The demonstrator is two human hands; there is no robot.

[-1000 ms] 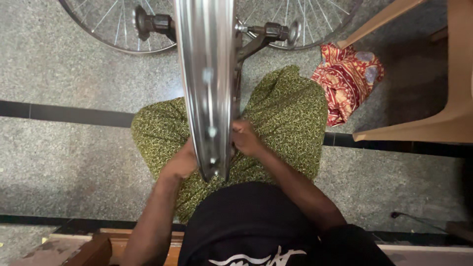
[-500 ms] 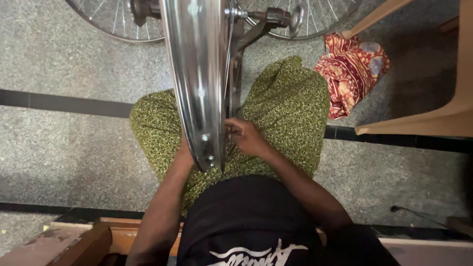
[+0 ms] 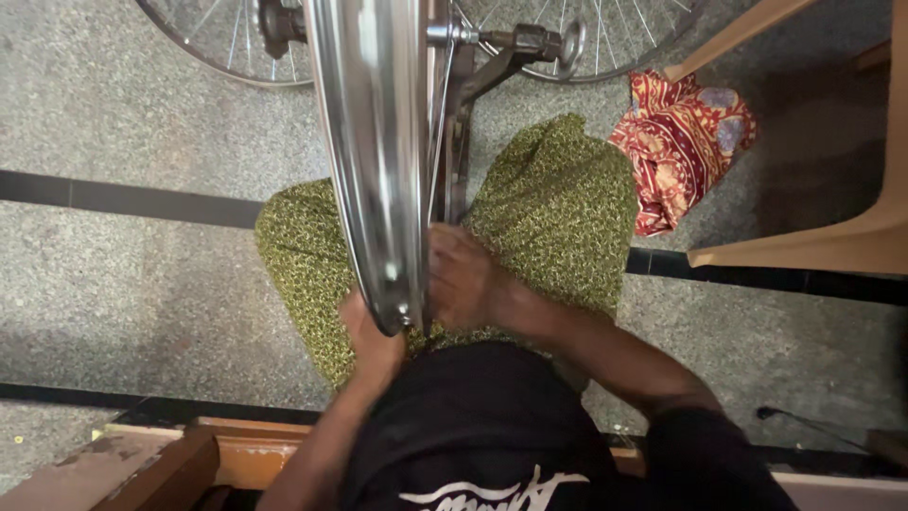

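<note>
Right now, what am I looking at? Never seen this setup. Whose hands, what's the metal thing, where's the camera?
The camera sits on a person's head and looks straight down at their lap. The shiny metal band is a bicycle wheel rim, seen edge-on and mounted in a dark metal stand; its spokes fan out at the top. The left hand and right hand touch the rim's near end from either side. The person wears green patterned cloth. On the speckled floor lies a red patterned cloth, beside a tan chair.
</note>
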